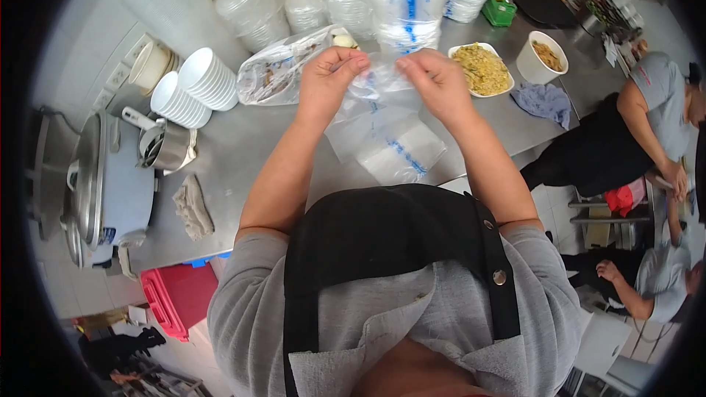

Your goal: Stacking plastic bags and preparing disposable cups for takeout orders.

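Note:
Both my hands are raised over a stainless-steel counter (226,149), thumbs and fingertips pinched. Between them stretches a thin clear plastic bag (380,74) with blue print. My left hand (331,80) grips its left side, beside a white plastic bag with dark contents (276,71). My right hand (441,85) pinches the right side, close to a square white bowl of yellow fried rice (481,70). Beneath lie flat clear plastic bags (400,149) with blue printing, near the counter's front edge. Where the held bag stops and the lower ones begin is hard to tell.
Stacked white paper bowls (207,80), a steel pot (171,146), a cloth (193,207) and a large rice cooker (118,176) stand left. Rightward are a tub of food (543,58), a blue rag (543,103) and a green tape dispenser (499,8). Two co-workers (662,105) are at right.

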Motion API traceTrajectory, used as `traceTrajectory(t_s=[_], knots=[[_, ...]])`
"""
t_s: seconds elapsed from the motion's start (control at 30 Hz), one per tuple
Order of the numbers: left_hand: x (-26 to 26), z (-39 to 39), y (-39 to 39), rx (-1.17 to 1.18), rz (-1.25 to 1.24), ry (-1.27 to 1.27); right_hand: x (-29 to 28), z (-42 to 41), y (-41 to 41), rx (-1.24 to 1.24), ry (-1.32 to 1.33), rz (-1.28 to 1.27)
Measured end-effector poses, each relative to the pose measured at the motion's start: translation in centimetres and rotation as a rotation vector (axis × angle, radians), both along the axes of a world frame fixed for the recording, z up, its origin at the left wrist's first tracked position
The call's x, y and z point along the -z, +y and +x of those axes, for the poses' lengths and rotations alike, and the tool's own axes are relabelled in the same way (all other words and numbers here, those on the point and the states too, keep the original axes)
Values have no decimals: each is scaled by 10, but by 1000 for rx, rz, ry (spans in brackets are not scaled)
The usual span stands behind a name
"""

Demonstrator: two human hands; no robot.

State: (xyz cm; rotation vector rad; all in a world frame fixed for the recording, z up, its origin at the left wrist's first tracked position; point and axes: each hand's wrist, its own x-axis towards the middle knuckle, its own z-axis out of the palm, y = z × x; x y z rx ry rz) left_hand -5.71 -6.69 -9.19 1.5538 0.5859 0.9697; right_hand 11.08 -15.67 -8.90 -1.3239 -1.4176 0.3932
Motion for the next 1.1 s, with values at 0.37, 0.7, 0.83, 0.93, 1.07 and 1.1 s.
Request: traceTrajectory(t_s=[0.37, 0.7, 0.83, 0.93, 1.07, 1.1], knots=[[27, 5, -9, 88, -24, 25, 15, 1, 2, -291, 461, 155], [6, -10, -3, 401, -591, -470, 2, 18, 0, -574, 1177, -69], [0, -12, 6, 286, -376, -381, -1, 31, -6, -623, 1226, -113], [-19, -7, 19, 204, -189, -295, -18, 34, -7, -610, 1040, -62], [-59, 14, 30, -54, 127, -142, -47, 51, 0, -433, 799, -64], [-66, 22, 36, -104, 251, -96, -59, 56, 4, -312, 683, -23]])
